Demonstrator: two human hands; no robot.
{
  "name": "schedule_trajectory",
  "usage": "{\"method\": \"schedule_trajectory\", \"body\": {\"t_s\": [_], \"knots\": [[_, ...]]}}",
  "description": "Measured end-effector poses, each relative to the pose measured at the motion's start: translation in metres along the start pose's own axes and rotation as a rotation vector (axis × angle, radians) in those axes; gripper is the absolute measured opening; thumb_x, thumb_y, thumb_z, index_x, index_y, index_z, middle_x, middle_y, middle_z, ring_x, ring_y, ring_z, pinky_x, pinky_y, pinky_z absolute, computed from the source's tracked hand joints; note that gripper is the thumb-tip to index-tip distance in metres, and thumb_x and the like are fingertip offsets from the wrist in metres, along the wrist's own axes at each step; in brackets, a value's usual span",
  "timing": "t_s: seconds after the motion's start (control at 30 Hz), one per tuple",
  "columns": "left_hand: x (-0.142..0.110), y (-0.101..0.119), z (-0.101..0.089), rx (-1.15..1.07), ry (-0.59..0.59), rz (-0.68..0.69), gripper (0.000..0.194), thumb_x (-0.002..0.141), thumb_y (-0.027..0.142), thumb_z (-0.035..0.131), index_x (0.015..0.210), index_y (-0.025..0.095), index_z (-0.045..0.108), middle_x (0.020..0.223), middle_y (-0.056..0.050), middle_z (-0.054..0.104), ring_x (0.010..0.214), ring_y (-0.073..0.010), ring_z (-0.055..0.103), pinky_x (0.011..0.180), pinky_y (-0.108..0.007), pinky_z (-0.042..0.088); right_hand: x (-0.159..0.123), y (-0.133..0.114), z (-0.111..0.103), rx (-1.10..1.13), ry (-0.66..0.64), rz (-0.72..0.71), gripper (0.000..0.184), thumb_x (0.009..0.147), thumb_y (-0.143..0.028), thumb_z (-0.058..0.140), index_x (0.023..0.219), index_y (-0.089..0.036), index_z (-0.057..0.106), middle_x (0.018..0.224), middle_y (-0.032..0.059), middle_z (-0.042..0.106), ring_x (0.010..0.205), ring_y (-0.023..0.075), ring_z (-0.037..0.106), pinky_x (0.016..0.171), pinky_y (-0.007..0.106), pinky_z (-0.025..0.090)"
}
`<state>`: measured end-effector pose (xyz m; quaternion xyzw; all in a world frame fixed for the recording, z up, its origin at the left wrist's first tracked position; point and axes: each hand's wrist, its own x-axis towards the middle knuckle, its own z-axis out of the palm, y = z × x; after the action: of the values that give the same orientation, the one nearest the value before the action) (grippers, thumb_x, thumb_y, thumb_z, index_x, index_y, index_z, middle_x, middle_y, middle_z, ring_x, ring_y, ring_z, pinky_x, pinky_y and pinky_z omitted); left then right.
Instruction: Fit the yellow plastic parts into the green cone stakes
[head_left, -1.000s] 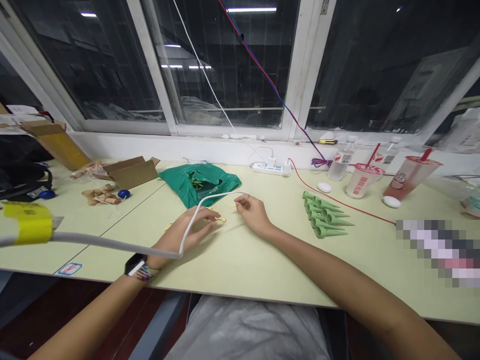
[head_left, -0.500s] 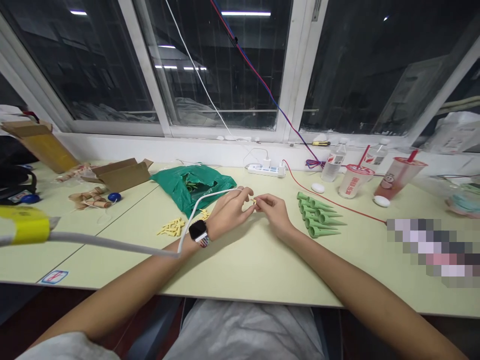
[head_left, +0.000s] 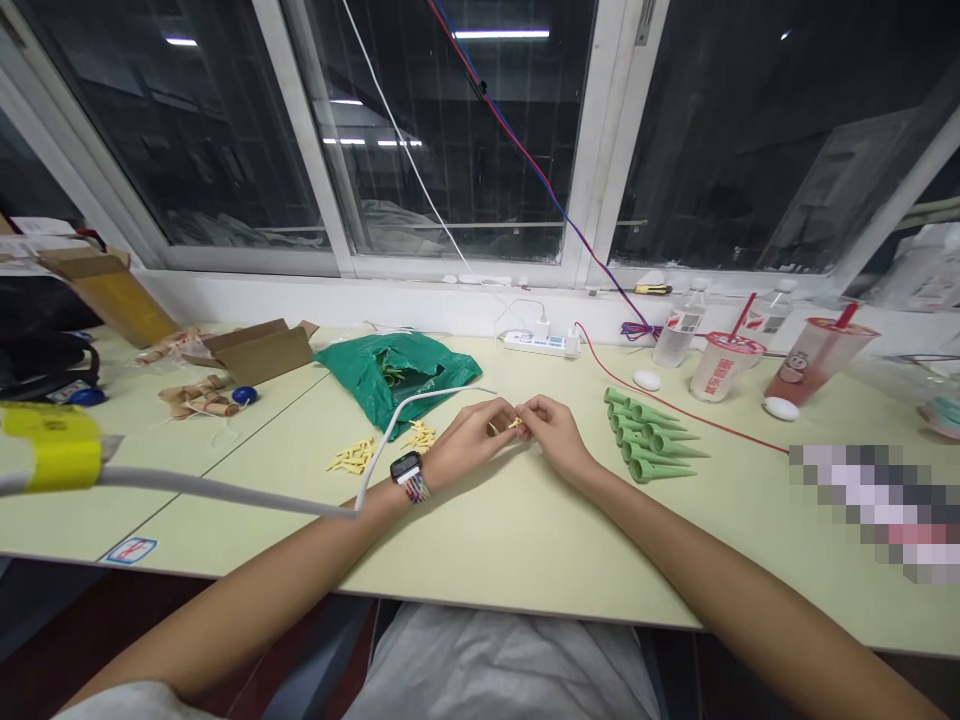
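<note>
Over the middle of the table my left hand (head_left: 466, 440) and my right hand (head_left: 553, 436) meet at the fingertips. Pinched between them is a small yellow peg-like piece (head_left: 515, 423), mostly covered by the fingers. Left of my left wrist lies a pile of such yellow pieces (head_left: 351, 457), and a smaller pile (head_left: 419, 436) sits just behind that wrist. Green hollow cones (head_left: 651, 468), several of them, lie stacked in rows to the right of my right hand, points facing right. A crumpled green plastic bag (head_left: 360, 375) with green things inside rests beyond the piles.
A white cable (head_left: 247, 488) crosses in front of my left arm. Farther back are a power strip (head_left: 534, 342) and a red cord (head_left: 679, 404). Drink cups (head_left: 724, 368) and bottles (head_left: 679, 335) stand at the right; a cardboard box (head_left: 259, 350) and wooden toys (head_left: 196, 398) lie left.
My left hand has left the yellow pile and moved right to meet my right hand. Both hands now hold one yellow piece close together, slightly nearer to me than half a second ago.
</note>
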<state>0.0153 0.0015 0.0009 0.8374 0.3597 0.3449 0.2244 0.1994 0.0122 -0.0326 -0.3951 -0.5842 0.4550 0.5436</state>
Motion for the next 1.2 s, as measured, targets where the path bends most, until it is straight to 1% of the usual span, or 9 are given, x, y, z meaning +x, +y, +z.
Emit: {"method": "schedule_trajectory", "body": {"t_s": [0.1, 0.17, 0.33, 0.53, 0.7, 0.8, 0.93, 1.1, 1.2], "knots": [[0.000, -0.006, 0.002, -0.006, 0.058, 0.011, 0.018, 0.102, 0.038, 0.065, 0.098, 0.021, 0.069, 0.091, -0.002, 0.074, 0.084, -0.0181, 0.068, 0.073, -0.029, 0.051, -0.003, -0.002, 0.001, -0.062, -0.010, -0.013, 0.035, 0.089, -0.053, 0.066, 0.075, -0.022, 0.059, 0.065, -0.0020, 0.062, 0.060, 0.0153, 0.059, 0.062, 0.029, 0.047], [-0.001, -0.008, 0.003, 0.020, 0.080, 0.044, 0.018, 0.103, 0.037, 0.063, 0.099, 0.021, 0.070, 0.090, -0.002, 0.073, 0.084, -0.0181, 0.068, 0.075, -0.030, 0.051, -0.006, -0.004, 0.003, -0.095, -0.022, 0.008, 0.037, 0.093, -0.053, 0.062, 0.072, -0.023, 0.054, 0.060, -0.0042, 0.056, 0.054, 0.0138, 0.054, 0.058, 0.028, 0.043], [-0.002, -0.008, 0.000, 0.091, 0.122, 0.127, 0.020, 0.107, 0.036, 0.056, 0.106, 0.021, 0.069, 0.097, -0.004, 0.071, 0.089, -0.0192, 0.067, 0.081, -0.033, 0.051, -0.008, -0.006, 0.004, -0.130, -0.041, 0.064, 0.044, 0.098, -0.053, 0.053, 0.066, -0.024, 0.051, 0.051, -0.0059, 0.047, 0.046, 0.0133, 0.047, 0.054, 0.029, 0.039], [-0.003, -0.004, -0.004, 0.127, 0.044, 0.102, 0.028, 0.108, 0.042, 0.053, 0.104, 0.021, 0.070, 0.098, -0.005, 0.072, 0.089, -0.0198, 0.066, 0.081, -0.033, 0.050, -0.008, 0.000, 0.005, -0.126, -0.075, 0.046, 0.049, 0.099, -0.058, 0.051, 0.063, -0.025, 0.044, 0.047, -0.0060, 0.042, 0.046, 0.0142, 0.043, 0.054, 0.029, 0.036], [-0.004, 0.001, -0.002, 0.064, -0.010, 0.022, 0.027, 0.109, 0.042, 0.050, 0.106, 0.021, 0.067, 0.094, -0.003, 0.074, 0.086, -0.0190, 0.067, 0.077, -0.031, 0.049, -0.011, -0.002, 0.005, -0.199, -0.061, -0.026, 0.051, 0.100, -0.061, 0.047, 0.064, -0.025, 0.046, 0.051, -0.0044, 0.043, 0.051, 0.0156, 0.042, 0.055, 0.030, 0.035], [-0.005, 0.003, -0.001, -0.019, -0.035, -0.030, 0.030, 0.108, 0.045, 0.050, 0.097, 0.021, 0.064, 0.084, -0.001, 0.073, 0.078, -0.0182, 0.067, 0.075, -0.030, 0.050, -0.014, -0.006, 0.004, -0.240, -0.062, -0.089, 0.053, 0.102, -0.062, 0.046, 0.066, -0.024, 0.053, 0.055, -0.0017, 0.051, 0.059, 0.0180, 0.049, 0.061, 0.031, 0.039], [-0.005, 0.004, 0.002, -0.222, -0.072, -0.083, 0.036, 0.108, 0.048, 0.052, 0.087, 0.020, 0.061, 0.075, 0.000, 0.070, 0.070, -0.0162, 0.069, 0.072, -0.028, 0.052, -0.016, -0.009, 0.003, -0.243, -0.110, -0.142, 0.057, 0.103, -0.064, 0.047, 0.065, -0.023, 0.062, 0.065, 0.0025, 0.065, 0.070, 0.0213, 0.059, 0.073, 0.032, 0.047], [-0.003, 0.003, 0.004, -0.503, -0.101, -0.175, 0.041, 0.102, 0.054, 0.062, 0.084, 0.018, 0.062, 0.075, -0.003, 0.071, 0.064, -0.0153, 0.069, 0.067, -0.028, 0.055, -0.018, -0.010, 0.003, -0.178, -0.192, -0.181, 0.060, 0.107, -0.060, 0.041, 0.067, -0.023, 0.065, 0.069, 0.0036, 0.071, 0.075, 0.0221, 0.066, 0.086, 0.035, 0.050], [-0.001, 0.002, 0.005, -0.659, -0.126, -0.252, 0.041, 0.095, 0.054, 0.072, 0.083, 0.017, 0.062, 0.072, -0.003, 0.070, 0.059, -0.0154, 0.068, 0.062, -0.029, 0.055, -0.018, -0.012, 0.003, -0.156, -0.218, -0.189, 0.061, 0.108, -0.059, 0.040, 0.067, -0.023, 0.067, 0.068, 0.0043, 0.072, 0.074, 0.0217, 0.066, 0.085, 0.034, 0.050]]}}
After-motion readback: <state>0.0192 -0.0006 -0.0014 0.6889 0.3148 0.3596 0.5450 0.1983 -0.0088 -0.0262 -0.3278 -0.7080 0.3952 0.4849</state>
